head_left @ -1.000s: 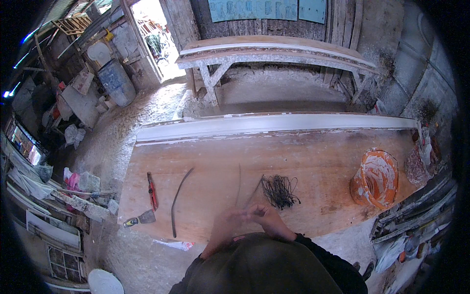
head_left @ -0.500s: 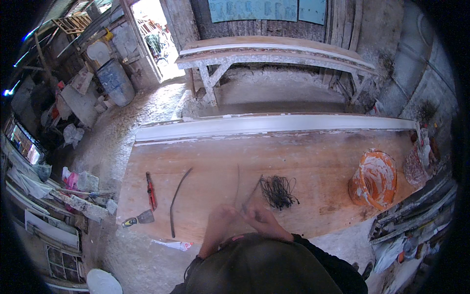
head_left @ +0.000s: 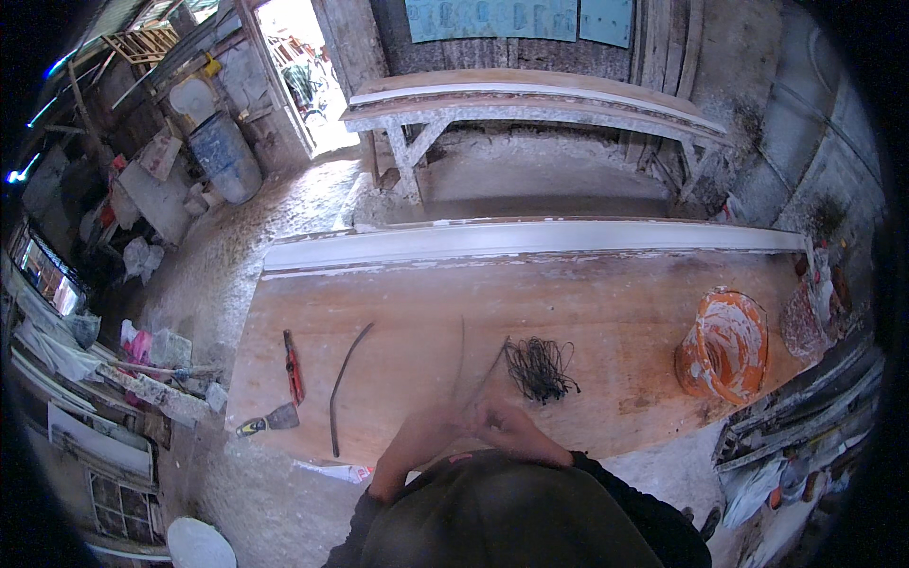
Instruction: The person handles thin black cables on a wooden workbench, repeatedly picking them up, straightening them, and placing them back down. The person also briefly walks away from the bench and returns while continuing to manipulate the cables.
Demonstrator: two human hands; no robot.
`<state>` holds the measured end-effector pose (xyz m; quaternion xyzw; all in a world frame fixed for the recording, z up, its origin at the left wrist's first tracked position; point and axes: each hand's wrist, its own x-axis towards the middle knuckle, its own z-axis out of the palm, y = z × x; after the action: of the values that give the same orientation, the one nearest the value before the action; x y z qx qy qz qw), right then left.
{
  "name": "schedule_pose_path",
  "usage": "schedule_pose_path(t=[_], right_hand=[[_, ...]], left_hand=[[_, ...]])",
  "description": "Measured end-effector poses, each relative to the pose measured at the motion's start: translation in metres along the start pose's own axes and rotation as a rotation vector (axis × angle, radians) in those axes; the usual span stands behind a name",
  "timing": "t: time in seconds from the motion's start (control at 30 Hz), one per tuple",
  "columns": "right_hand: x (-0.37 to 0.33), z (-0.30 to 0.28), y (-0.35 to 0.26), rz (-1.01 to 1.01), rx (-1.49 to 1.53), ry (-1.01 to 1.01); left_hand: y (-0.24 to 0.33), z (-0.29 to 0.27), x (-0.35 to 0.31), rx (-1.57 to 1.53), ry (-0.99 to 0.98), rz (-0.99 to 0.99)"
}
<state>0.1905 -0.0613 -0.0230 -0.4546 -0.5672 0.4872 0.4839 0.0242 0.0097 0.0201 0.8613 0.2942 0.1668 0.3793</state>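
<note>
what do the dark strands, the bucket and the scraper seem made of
Dark strands: wire or cord, thin and loosely looped; can't tell which.
Bucket: probably plastic, with its even orange colour showing between white smears.
Scraper: likely a metal blade, flat and dull grey; yellow-and-black handle, perhaps plastic.

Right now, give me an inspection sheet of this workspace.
Surface: brown wooden tabletop; long white strip along its far edge.
Job's things: tangled bundle of thin black strands, beyond the right hand.
Clutter: red hand tool, yellow-handled scraper, curved black strip, white-smeared orange bucket.
Hands: left hand and right hand close together, blurred; grip unclear.
Cables: nothing clearly seen.
Surroundings: blue barrel, white-stained wooden bench.
</note>
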Motion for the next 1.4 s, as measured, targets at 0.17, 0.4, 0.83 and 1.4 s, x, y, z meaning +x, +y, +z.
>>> schedule_pose_path(t=[0.17, 0.4, 0.83, 1.4], right_hand=[[0.006, 0.008, -0.023, 0.054, -0.071, -0.070], [0.005, 0.005, -0.013, 0.068, 0.127, -0.064], [0.005, -0.009, -0.016, 0.240, 0.770, 0.188], [0.005, -0.015, -0.001, 0.387, 0.534, 0.294]], left_hand=[[-0.012, -0.004, -0.007, 0.149, 0.116, 0.131], [-0.030, 0.004, -0.002, 0.134, 0.073, 0.133], [0.020, 0.017, -0.001, -0.476, 0.213, -0.281], [-0.036, 0.037, -0.017, -1.026, 0.281, -0.225]])
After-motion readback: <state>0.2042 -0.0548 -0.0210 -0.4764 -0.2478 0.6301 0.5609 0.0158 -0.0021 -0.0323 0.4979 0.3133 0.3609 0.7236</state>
